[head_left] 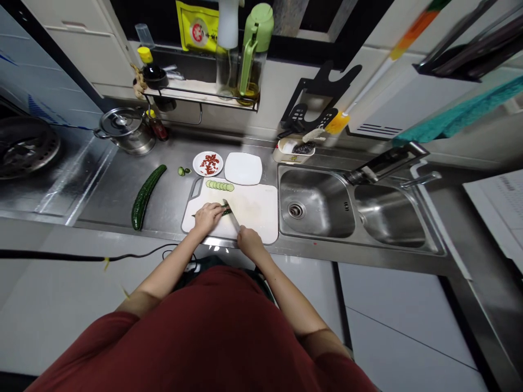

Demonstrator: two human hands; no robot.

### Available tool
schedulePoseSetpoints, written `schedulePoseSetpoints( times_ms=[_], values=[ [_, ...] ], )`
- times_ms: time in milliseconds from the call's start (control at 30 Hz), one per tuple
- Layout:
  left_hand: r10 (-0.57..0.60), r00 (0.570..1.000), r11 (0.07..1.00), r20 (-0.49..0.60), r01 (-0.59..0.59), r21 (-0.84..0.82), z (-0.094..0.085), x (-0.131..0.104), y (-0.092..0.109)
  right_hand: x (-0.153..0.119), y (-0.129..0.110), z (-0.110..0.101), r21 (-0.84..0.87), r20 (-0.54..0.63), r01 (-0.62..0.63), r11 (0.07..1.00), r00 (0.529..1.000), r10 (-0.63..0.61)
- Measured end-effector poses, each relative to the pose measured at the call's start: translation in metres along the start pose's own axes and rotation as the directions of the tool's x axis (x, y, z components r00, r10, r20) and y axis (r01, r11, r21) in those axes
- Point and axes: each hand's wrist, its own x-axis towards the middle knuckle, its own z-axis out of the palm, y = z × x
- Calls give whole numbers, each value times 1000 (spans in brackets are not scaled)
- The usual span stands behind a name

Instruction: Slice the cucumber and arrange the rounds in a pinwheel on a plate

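On the white cutting board [257, 212], my left hand [208, 216] presses down a thin dark-green vegetable that looks like a green chili [194, 215]; most of it is hidden under my fingers. My right hand [249, 240] is closed around the handle of a knife [233, 219]. Its blade points away from me, touching or just beside small dark-green pieces [226, 211] near my left fingertips. Along the board's far edge lies a row of pale cucumber slices [219, 186].
Behind the board are a plate of chopped red pieces [208, 164] and a white square plate [243, 168]. To the left lie cucumber ends [181, 171] and a whole cucumber [147, 197]. A steel pot [127, 130] stands farther back; a double sink [314, 204] is at the right.
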Motion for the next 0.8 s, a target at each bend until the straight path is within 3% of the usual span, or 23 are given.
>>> schedulePoseSetpoints(
  times_ms=[533,800],
  values=[
    [11,1000,1000,5,-11,-23,-2,1,-1,31,-21,-12,0,-24,22,1000,999,-22],
    [23,1000,999,-14,-23,-24,1,1,-3,19,-13,-5,9,32,-15,1000,999,14]
  ],
)
